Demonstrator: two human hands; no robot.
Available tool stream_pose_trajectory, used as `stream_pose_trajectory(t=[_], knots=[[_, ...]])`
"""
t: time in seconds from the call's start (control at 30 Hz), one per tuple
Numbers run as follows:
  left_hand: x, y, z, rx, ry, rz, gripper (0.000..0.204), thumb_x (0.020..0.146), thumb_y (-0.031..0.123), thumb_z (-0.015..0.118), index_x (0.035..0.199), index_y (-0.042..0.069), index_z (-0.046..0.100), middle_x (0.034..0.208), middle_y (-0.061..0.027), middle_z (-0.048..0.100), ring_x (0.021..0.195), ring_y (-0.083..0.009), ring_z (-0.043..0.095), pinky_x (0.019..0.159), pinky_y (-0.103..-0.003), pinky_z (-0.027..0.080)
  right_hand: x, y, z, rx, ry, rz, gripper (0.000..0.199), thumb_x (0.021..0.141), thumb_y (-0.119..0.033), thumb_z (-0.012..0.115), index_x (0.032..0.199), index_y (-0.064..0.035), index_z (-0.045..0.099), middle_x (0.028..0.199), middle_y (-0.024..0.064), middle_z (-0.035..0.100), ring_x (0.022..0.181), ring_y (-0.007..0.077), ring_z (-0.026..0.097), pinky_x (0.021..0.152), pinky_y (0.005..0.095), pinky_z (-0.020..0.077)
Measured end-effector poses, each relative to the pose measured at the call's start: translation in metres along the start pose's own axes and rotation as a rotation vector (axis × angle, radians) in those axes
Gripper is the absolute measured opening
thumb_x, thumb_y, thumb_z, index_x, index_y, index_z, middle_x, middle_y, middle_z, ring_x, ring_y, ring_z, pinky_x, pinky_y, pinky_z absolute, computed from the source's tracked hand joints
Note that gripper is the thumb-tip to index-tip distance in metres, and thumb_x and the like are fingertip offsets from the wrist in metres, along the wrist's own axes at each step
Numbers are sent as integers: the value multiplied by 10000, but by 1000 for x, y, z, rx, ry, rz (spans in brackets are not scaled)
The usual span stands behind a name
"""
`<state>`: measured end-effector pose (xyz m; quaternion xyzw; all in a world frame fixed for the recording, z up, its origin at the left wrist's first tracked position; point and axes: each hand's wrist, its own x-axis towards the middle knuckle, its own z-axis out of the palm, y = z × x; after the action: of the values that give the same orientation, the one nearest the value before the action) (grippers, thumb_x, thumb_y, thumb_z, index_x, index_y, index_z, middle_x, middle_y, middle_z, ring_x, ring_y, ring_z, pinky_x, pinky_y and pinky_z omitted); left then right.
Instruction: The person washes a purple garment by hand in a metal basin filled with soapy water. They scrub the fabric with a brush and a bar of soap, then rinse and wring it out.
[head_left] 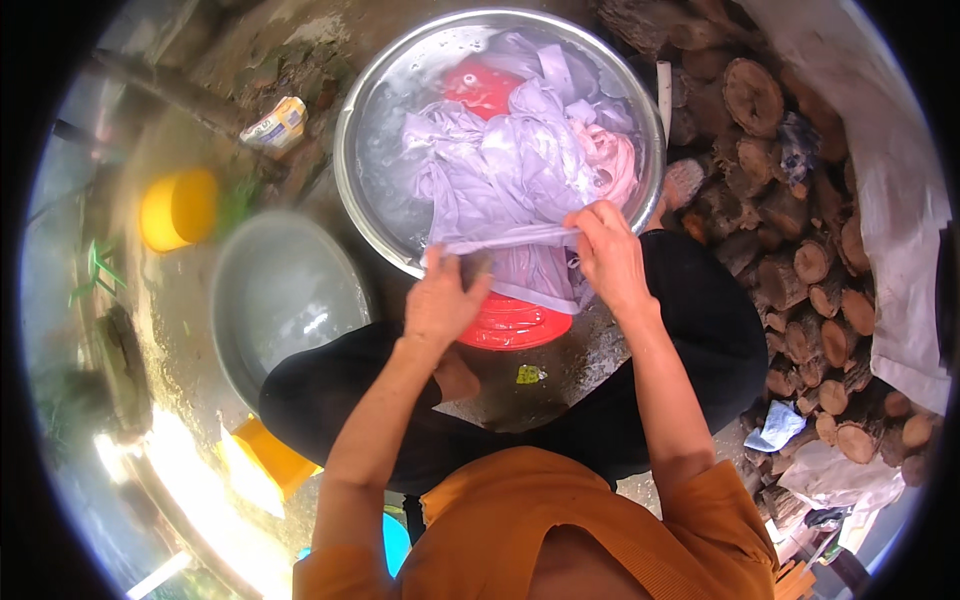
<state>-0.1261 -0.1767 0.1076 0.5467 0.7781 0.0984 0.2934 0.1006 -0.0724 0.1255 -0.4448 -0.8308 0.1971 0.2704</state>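
A wide metal basin (352, 190) holds soapy water and a wet lavender garment (500, 150). My right hand (608, 255) pinches the garment's near edge at the basin's front right rim. To the left, my left hand (442, 295) grips the same edge, which stretches like a band between both hands. A brownish blurred patch beside my left thumb cannot be made out. Part of the garment drapes over the front rim onto a red plastic object (515, 322). Pink cloth (608, 160) lies at the basin's right side, and a red item (480, 88) shows toward the back.
On the left stands a grey tub (285, 300) with a yellow container (178, 210) beyond it. Stacked firewood (800, 260) lines the right side. A yellow item (275, 455) lies near my left knee. Crumpled packaging (275, 125) rests on the ground at far left.
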Motion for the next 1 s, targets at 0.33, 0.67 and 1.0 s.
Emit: stream_pose_trajectory(t=[0.33,0.67,1.0], knots=[[26,-6,-111,385,233,133,508,856,434,677,1074,-21,615,1114,-195,543,951,-394,633,797,-466,546,13,62,-10,313,2,650,512,733,108,493,1167,-119,642,1212,149,626,1139,335,607,957,394,499],[-4,-13,-87,-29,-774,169,639,830,505,694,1261,37,644,1254,-197,609,1224,-296,537,1058,-358,391,-84,56,9,-186,-426,528,366,764,-4,649,1112,-116,670,1300,92,592,1227,329,534,958,448,481],[118,-33,-46,-915,-478,-238,528,848,488,699,1123,37,686,890,-57,670,760,-151,661,672,-286,534,-93,-26,71,143,-258,169,375,822,-94,681,1193,-88,624,1196,118,594,1123,326,542,944,438,436]])
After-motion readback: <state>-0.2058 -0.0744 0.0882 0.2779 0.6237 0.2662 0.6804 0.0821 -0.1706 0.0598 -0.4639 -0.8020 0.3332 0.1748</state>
